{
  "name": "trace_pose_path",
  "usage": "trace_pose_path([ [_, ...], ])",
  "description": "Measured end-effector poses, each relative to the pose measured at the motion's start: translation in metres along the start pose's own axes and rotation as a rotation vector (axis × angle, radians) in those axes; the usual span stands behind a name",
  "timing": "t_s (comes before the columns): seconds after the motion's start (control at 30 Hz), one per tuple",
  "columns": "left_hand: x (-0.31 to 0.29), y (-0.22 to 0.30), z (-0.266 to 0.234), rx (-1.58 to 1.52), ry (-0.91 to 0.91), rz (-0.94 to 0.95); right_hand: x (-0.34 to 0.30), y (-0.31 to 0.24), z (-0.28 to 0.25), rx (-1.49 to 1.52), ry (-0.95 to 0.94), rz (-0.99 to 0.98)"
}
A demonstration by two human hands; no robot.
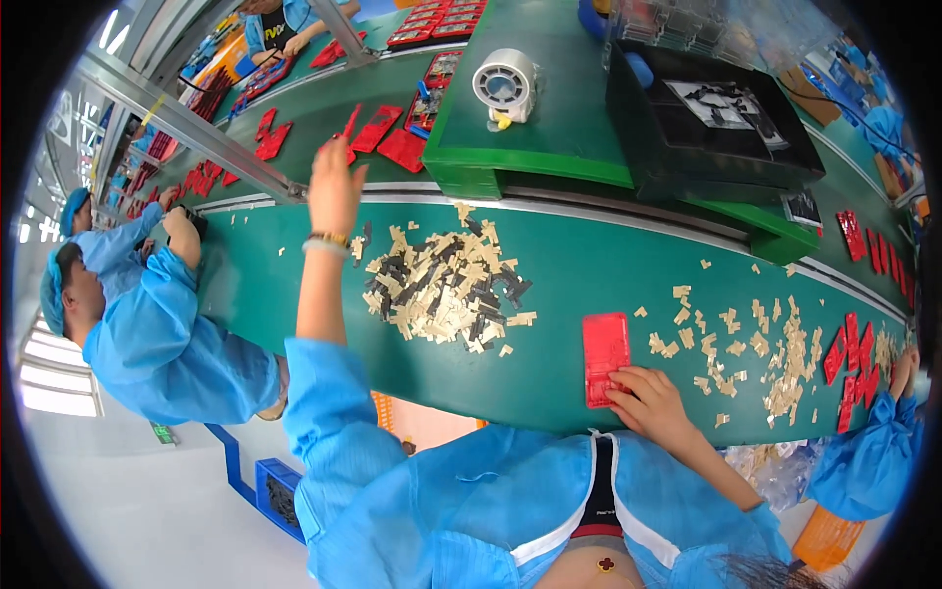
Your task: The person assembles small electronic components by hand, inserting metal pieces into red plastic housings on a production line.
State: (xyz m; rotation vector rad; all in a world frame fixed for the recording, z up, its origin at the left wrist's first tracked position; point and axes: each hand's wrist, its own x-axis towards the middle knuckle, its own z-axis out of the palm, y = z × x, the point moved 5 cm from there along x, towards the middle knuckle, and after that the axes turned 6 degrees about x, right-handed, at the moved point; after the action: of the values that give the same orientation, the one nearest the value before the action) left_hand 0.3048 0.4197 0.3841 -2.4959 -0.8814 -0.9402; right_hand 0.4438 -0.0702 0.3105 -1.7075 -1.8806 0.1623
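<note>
My left hand (336, 191) is stretched out to the far side of the bench. Its fingertips are at a thin red plastic case (351, 124), which looks tilted on edge; the exact grip is partly hidden. My right hand (650, 401) lies close in front of me, thumb and fingers on the lower right edge of another red plastic case (606, 344) flat on the green bench. Between my hands a heap of small cream and dark grey plastic pieces (442, 285) is spread out. More cream pieces (785, 363) lie scattered to the right of my right hand.
Red cases (376, 128) lie on the conveyor (304, 108) beyond the bench. A green shelf (549, 147) bears a white tape roll (504, 80) and a black box (716, 118). Co-workers in blue sit at the left (177, 344) and right (868, 452). Several red cases (852, 368) lie far right.
</note>
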Motion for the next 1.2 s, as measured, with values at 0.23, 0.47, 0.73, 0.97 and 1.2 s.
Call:
trace_pose_path([
  [0.23,-0.012,0.048,0.121,-0.067,-0.38,0.033,0.016,0.006,0.01,0.011,-0.011,0.017],
  [0.47,-0.002,0.038,0.042,-0.076,-0.085,-0.07,0.022,0.01,0.009,0.102,0.002,0.031],
  [0.73,-0.122,0.217,-0.135,-0.542,0.029,0.652,0.039,0.024,-0.006,0.207,0.182,0.199],
  [0.97,-0.013,0.1,-0.002,-0.724,-0.167,-0.138,0.053,0.015,0.02,-0.117,-0.231,0.113],
  [1.2,0.01,-0.146,0.19,0.28,-0.602,-0.247,0.08,0.005,0.048,0.05,-0.021,-0.039],
])
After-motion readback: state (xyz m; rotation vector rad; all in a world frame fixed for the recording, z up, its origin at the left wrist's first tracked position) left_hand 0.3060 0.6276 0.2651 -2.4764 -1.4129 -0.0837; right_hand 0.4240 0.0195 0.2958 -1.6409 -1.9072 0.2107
